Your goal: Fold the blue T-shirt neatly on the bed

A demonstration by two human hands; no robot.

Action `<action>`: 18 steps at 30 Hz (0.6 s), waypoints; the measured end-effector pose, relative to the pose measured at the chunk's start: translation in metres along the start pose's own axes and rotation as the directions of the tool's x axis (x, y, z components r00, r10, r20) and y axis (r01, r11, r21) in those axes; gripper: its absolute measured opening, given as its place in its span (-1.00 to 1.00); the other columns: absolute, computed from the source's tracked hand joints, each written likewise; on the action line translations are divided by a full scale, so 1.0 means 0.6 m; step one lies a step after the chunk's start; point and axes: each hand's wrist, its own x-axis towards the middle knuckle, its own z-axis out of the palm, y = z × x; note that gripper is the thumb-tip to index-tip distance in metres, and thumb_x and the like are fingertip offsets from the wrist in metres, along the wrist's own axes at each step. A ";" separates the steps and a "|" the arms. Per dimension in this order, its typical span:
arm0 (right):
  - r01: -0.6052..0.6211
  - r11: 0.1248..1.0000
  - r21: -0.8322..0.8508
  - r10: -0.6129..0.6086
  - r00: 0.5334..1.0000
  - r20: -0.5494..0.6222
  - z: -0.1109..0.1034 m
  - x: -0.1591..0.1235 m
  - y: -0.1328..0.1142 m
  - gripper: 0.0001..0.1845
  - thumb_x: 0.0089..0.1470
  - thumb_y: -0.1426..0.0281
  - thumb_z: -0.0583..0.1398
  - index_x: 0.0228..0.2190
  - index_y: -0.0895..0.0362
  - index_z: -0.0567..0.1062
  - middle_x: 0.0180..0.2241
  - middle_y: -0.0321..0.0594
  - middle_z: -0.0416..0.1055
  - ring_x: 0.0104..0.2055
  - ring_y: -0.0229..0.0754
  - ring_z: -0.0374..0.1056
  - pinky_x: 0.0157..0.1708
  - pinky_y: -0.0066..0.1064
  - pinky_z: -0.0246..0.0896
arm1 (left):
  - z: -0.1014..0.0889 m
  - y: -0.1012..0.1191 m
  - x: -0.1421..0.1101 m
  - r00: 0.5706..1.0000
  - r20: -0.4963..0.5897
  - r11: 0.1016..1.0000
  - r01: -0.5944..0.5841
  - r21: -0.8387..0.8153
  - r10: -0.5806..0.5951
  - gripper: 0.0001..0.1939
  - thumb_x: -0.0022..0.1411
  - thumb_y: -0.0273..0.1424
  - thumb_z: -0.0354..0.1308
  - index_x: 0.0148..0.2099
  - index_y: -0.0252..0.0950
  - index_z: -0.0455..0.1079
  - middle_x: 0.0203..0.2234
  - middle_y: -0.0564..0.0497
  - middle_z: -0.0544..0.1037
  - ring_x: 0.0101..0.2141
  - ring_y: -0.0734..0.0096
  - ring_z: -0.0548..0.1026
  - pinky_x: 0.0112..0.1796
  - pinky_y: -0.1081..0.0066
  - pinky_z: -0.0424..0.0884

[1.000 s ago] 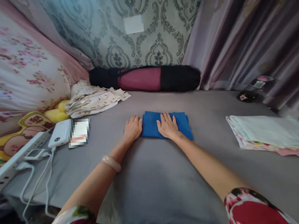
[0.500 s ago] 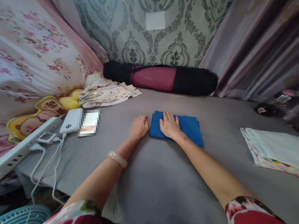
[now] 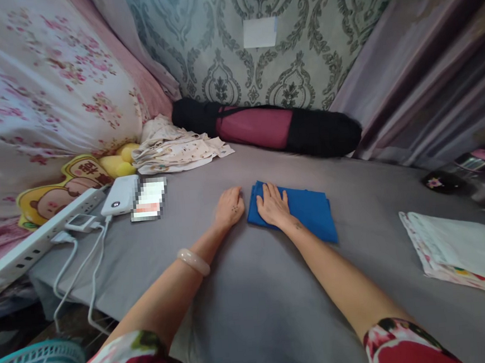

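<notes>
A folded blue cloth [image 3: 312,212] lies on the grey sheet in front of me, its layers slightly offset at the edges. My right hand [image 3: 273,206] rests palm down on the left part of this cloth, fingers stretched out and holding nothing. Just left of the cloth, my left hand [image 3: 229,207] lies on the grey sheet [image 3: 259,292], apart from the blue fabric. Its fingers point forward and sit close together, with nothing visible in them. A pale bangle [image 3: 193,262] is on the left forearm.
On the left are a power strip [image 3: 45,233], a white power bank [image 3: 120,195], a blurred-out phone-like item [image 3: 149,200] and cables. A crumpled cream cloth [image 3: 176,147] and a long black-and-maroon bag [image 3: 259,127] lie at the back. Folded white fabric [image 3: 465,242] is at right.
My right hand has slid a little leftward over the blue cloth. My left hand stays beside it. The whole view has shifted slightly.
</notes>
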 end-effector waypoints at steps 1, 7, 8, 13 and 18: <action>0.000 1.000 -0.006 0.000 1.000 0.003 -0.003 0.000 -0.002 -0.33 0.29 0.24 -0.20 0.30 0.35 0.00 0.36 0.01 -0.18 0.38 0.03 -0.24 0.29 0.06 -0.36 | 0.000 0.000 0.000 1.000 -0.006 1.000 0.005 -0.010 -0.005 -0.57 0.26 -0.51 -0.17 0.14 -0.36 0.27 0.07 -0.16 0.45 0.10 0.30 0.37 0.17 0.27 0.20; 0.056 0.997 -0.050 -0.059 0.996 -0.061 -0.013 0.010 -0.031 -0.37 0.28 0.28 -0.19 0.26 0.35 0.09 0.34 0.07 -0.10 0.38 0.05 -0.25 0.28 0.08 -0.34 | -0.005 0.002 0.000 1.000 -0.001 0.999 0.026 -0.041 -0.027 -0.55 0.26 -0.51 -0.18 0.15 -0.39 0.28 0.08 -0.17 0.45 0.10 0.31 0.37 0.17 0.31 0.20; 0.073 0.996 -0.056 -0.077 0.994 -0.080 -0.011 0.013 -0.037 -0.37 0.28 0.28 -0.20 0.26 0.35 0.10 0.34 0.07 -0.10 0.38 0.05 -0.25 0.28 0.07 -0.35 | -0.005 0.002 0.001 1.000 0.000 0.999 0.029 -0.041 -0.029 -0.55 0.25 -0.51 -0.18 0.15 -0.39 0.28 0.08 -0.17 0.44 0.10 0.31 0.37 0.17 0.30 0.21; 0.091 0.994 -0.062 -0.096 0.992 -0.078 0.017 0.027 -0.049 -0.36 0.28 0.26 -0.18 0.25 0.38 0.12 0.32 0.09 -0.03 0.38 0.05 -0.23 0.28 0.04 -0.35 | -0.001 -0.002 0.003 1.000 -0.012 0.998 0.025 -0.053 -0.026 -0.54 0.25 -0.51 -0.19 0.14 -0.39 0.29 0.06 -0.17 0.46 0.09 0.32 0.38 0.16 0.29 0.23; 0.095 0.995 -0.043 -0.098 0.991 -0.089 0.023 0.028 -0.047 -0.37 0.28 0.27 -0.17 0.24 0.37 0.14 0.32 0.06 0.00 0.37 0.04 -0.21 0.28 0.04 -0.34 | -0.003 -0.001 0.003 0.999 -0.003 0.997 0.038 -0.065 -0.038 -0.54 0.24 -0.52 -0.19 0.14 -0.41 0.29 0.07 -0.18 0.45 0.09 0.32 0.38 0.17 0.30 0.21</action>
